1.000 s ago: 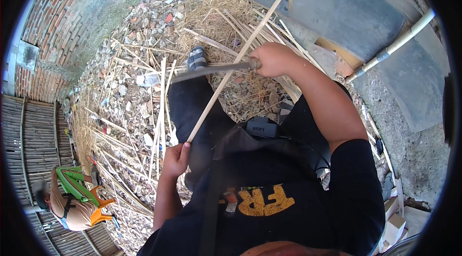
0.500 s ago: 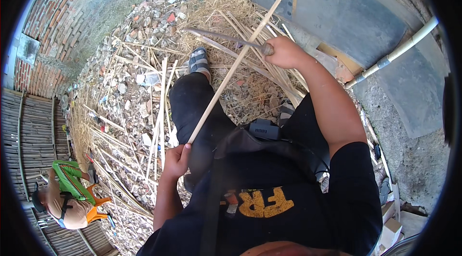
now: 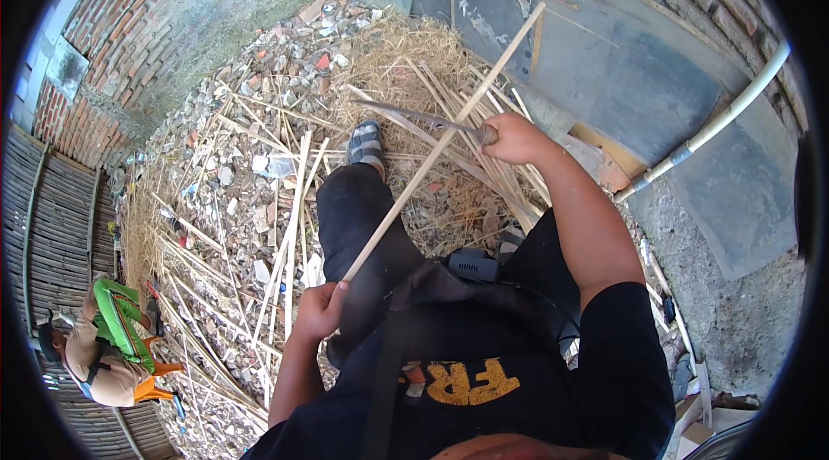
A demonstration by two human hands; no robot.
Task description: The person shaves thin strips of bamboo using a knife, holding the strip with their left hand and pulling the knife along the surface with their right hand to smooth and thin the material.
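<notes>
A long pale bamboo strip [image 3: 406, 195] slants from my lap up and away to the right. Its near end sits in my left hand [image 3: 321, 310], whose fingers are closed round it. My right hand [image 3: 515, 139] grips the handle of a long knife [image 3: 423, 117] with a dark, narrow blade. The blade points left and crosses the strip near its upper part; whether it cuts in or only rests against it I cannot tell. Beyond the knife lie several more strips [image 3: 509, 168] in a loose pile by my right knee.
Rubble [image 3: 229, 175] with scattered bamboo strips covers the ground to the left. Straw shavings [image 3: 406, 45] are heaped ahead. Grey sheets [image 3: 596, 54] and a pipe [image 3: 734, 108] stand at the right. Another person [image 3: 99, 343] sits on an orange stool [image 3: 155, 387] at the far left.
The view has tilted, so the scene sits lower in the picture. Both hands keep their grips, and the knife stays across the strip at nearly the same spot.
</notes>
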